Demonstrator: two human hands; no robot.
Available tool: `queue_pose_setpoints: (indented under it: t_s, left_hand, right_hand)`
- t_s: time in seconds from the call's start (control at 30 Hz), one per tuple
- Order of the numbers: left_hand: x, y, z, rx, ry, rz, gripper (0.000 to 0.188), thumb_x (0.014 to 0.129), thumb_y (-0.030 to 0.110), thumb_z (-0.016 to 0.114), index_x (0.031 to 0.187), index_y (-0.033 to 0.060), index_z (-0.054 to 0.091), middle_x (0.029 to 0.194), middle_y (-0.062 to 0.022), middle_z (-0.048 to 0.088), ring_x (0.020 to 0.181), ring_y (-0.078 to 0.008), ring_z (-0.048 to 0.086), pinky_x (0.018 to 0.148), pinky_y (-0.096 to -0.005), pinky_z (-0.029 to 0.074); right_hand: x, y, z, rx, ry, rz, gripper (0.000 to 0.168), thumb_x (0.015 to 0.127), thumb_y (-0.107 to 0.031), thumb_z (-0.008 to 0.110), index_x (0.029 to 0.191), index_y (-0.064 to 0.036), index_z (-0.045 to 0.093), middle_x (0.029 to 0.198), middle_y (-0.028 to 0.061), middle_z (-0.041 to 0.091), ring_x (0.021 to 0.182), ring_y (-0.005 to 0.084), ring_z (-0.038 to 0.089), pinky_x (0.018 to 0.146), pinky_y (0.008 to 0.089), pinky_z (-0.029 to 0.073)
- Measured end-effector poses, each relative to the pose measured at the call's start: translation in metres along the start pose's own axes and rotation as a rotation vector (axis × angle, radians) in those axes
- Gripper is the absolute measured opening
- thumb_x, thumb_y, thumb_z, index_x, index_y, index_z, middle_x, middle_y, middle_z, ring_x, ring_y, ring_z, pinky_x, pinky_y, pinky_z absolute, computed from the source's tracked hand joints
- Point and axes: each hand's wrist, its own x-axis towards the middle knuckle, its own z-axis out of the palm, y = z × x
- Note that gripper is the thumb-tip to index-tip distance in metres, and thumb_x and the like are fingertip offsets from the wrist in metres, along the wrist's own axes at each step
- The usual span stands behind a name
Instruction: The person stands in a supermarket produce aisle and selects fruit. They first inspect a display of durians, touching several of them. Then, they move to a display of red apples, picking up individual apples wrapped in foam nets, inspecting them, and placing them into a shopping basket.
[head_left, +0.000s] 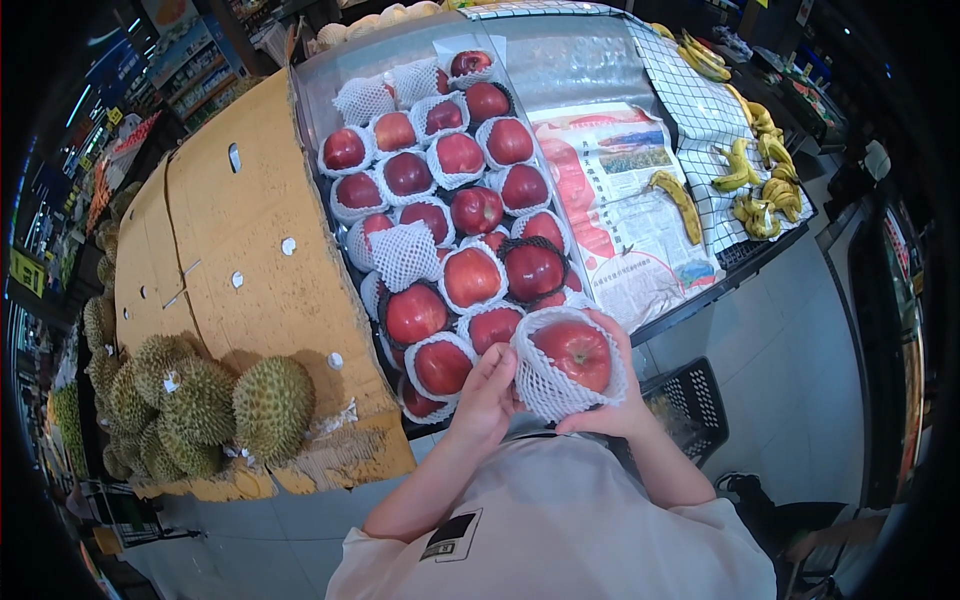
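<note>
Close to my body I hold a red apple (576, 354) in a white foam net sleeve (551, 386). My right hand (619, 397) wraps around its right side, the thumb below it. My left hand (487, 394) pinches the left edge of the net between thumb and fingers. Just beyond both hands lies a display bin of red apples (470, 277), most in white foam nets, a few in black ones. An apple in a black net (534, 270) sits behind the held one. A white net (406, 255) covers another apple at the bin's left side.
Durians (272, 409) are piled on cardboard (247, 300) at the left. Newspaper (622, 217) with one banana (679, 208) lies right of the apples, then bananas (780, 191) on checked cloth. A dark crate (686, 405) stands below right; another person's leg (787, 517) shows lower right.
</note>
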Motion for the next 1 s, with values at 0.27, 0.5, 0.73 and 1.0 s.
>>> queue_pose_setpoints:
  t_s: [0.27,0.5,0.73,1.0]
  left_hand:
    - [0.003,-0.006,-0.010,-0.034,-0.056,0.035,0.025,0.106,0.033,0.046,0.120,0.0129,0.052,0.111,0.0029,0.062,0.099,-0.0080,0.060,0.077,-0.0257,0.049]
    - [0.005,-0.016,-0.022,-0.161,-0.100,-0.038,0.054,0.102,0.033,0.051,0.146,0.0057,0.036,0.143,-0.0077,0.051,0.130,-0.0207,0.051,0.109,-0.0390,0.041]
    - [0.001,-0.015,-0.015,-0.082,-0.083,-0.021,0.060,0.099,0.038,0.056,0.147,0.0091,0.033,0.145,-0.0056,0.049,0.132,-0.0212,0.049,0.111,-0.0409,0.038]
    - [-0.001,-0.010,-0.014,-0.248,-0.093,-0.046,0.052,0.101,0.028,0.053,0.147,0.0105,0.034,0.146,-0.0053,0.047,0.135,-0.0212,0.046,0.113,-0.0412,0.036]
  right_hand:
    - [0.007,-0.010,-0.002,0.105,-0.055,-0.014,0.125,0.054,-0.027,0.099,0.151,-0.005,0.021,0.152,0.0156,0.034,0.139,0.0270,0.040,0.113,0.0417,0.034]
    - [0.004,0.004,-0.003,0.104,-0.002,-0.001,0.122,0.054,-0.029,0.099,0.148,-0.004,0.025,0.144,0.0143,0.041,0.134,0.0247,0.044,0.111,0.0402,0.036]
    - [0.004,0.008,0.010,0.032,0.090,-0.004,0.119,0.057,-0.028,0.097,0.149,-0.003,0.025,0.145,0.0145,0.038,0.136,0.0248,0.041,0.112,0.0403,0.035]
    - [0.008,0.001,0.000,-0.027,-0.031,-0.009,0.123,0.058,-0.027,0.097,0.151,-0.003,0.021,0.149,0.0159,0.034,0.139,0.0254,0.037,0.114,0.0406,0.032]
